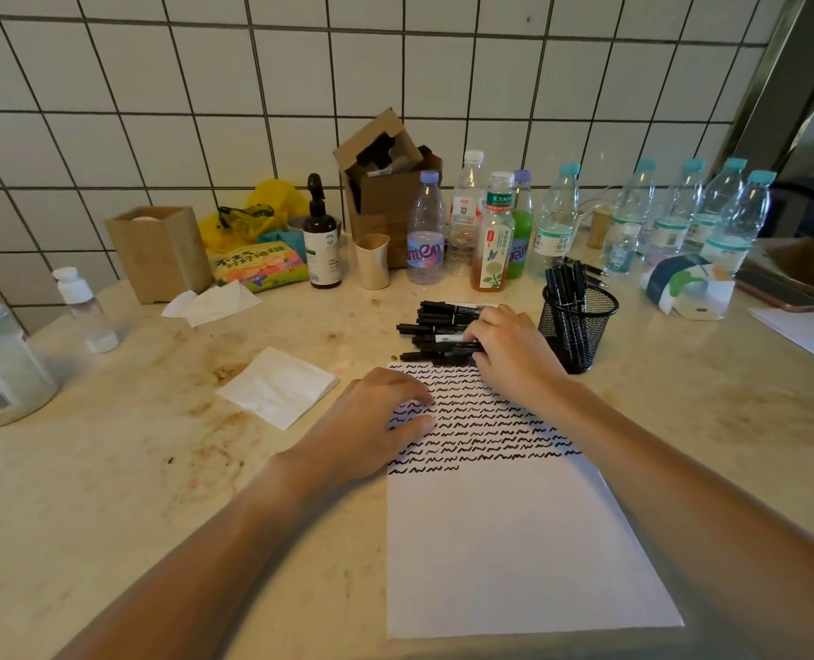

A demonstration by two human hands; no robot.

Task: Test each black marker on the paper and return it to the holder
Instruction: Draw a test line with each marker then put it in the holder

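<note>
Right hand curls onto marker pile beside mesh holder; grip unclear. Left hand flat, pressing paper.

Two bare forearms enter from the bottom edge of the head view, one from the lower left and one from the lower right. No sleeve covers either arm as far as the frame shows them, from wrist back to the edge. The left hand wears no glove, ring or watch, and its wrist is bare. The right hand is likewise ungloved, with no ring, band or bracelet visible. The visible fingernails on the left hand are short and unpainted.
</note>
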